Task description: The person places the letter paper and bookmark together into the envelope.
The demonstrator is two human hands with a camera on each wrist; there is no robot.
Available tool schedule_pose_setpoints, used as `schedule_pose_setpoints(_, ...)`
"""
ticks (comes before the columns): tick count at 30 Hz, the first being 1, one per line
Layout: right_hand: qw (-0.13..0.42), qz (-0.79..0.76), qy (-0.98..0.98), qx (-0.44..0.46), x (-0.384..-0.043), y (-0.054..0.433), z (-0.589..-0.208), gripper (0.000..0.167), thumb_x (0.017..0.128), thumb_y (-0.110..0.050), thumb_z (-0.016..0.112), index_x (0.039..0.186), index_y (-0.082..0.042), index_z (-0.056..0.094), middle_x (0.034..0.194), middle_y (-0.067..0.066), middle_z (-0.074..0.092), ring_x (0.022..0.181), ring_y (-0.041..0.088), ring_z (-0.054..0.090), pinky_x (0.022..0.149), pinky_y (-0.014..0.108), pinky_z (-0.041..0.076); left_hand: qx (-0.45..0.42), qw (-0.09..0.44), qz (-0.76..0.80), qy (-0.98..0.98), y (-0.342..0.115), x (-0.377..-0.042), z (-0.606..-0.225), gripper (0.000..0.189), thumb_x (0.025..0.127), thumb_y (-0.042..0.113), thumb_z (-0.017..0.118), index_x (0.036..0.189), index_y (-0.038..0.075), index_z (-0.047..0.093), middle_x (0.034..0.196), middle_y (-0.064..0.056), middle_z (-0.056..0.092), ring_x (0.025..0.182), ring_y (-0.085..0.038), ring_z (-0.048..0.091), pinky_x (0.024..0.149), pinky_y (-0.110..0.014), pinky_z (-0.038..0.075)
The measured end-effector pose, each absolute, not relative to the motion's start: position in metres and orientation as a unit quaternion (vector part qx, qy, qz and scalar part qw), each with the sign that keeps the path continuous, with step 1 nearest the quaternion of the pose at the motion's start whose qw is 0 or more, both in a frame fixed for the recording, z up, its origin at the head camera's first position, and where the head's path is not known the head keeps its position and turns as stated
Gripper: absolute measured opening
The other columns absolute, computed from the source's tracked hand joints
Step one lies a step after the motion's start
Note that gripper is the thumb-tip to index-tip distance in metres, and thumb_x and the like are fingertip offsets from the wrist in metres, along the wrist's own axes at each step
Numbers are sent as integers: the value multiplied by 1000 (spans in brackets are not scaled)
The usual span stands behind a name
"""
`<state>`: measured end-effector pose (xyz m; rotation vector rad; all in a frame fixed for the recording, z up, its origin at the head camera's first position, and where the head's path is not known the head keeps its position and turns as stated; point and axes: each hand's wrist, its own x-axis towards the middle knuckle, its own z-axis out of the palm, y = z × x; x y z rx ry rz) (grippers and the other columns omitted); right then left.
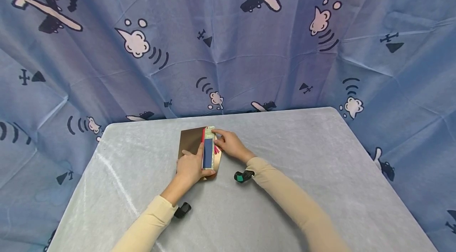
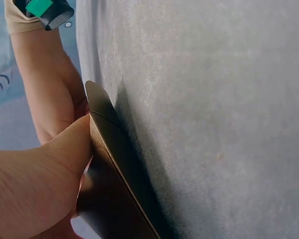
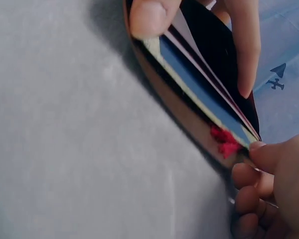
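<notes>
A brown cardboard packet stands partly open near the table's far edge. In its opening is a blue card with a pale patterned border, a red strip along one side and a red tassel. My left hand grips the packet from the left. Its thumb lies over the near end, and its other fingers reach along the dark inner side. At the far end, my right hand pinches the card's edge beside the tassel, with the remaining fingers curled beneath. The left wrist view shows the packet's creased flap.
The grey cloth-covered table extends around the packet on all sides. Behind it hangs a blue curtain printed with airplanes and clouds. A black strap is on the left wrist, and another with a green patch is on the right.
</notes>
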<state>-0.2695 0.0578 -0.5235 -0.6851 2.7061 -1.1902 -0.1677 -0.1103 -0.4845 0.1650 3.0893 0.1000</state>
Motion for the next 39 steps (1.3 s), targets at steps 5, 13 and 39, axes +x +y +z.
schedule_pose_setpoints(5, 45, -371, 900, -223, -271, 63, -523, 59, 90, -20, 72, 145, -15, 51, 60, -4, 49, 53, 7, 43, 54, 22, 35, 51, 23, 31, 998, -110, -167, -484, 114, 64, 70, 79, 152, 10, 38, 123, -47, 56, 92, -49, 70, 78, -57, 56)
schedule_pose_setpoints(13, 67, -350, 905, -232, -273, 66, -521, 79, 82, -27, 80, 150, -12, 43, 63, -4, 51, 56, 6, 44, 56, 21, 37, 53, 23, 34, 998, -110, -168, -485, 115, 64, 70, 79, 152, 10, 38, 122, -47, 56, 94, -50, 69, 79, -59, 56)
schedule_pose_setpoints(39, 78, -288, 924, -240, -277, 60, -519, 88, 79, -37, 82, 153, -15, 38, 65, -5, 50, 57, 7, 43, 53, 21, 33, 51, 29, 29, 998, -109, -168, -487, 114, 66, 70, 78, 153, 10, 37, 123, -46, 56, 93, -49, 70, 80, -59, 56)
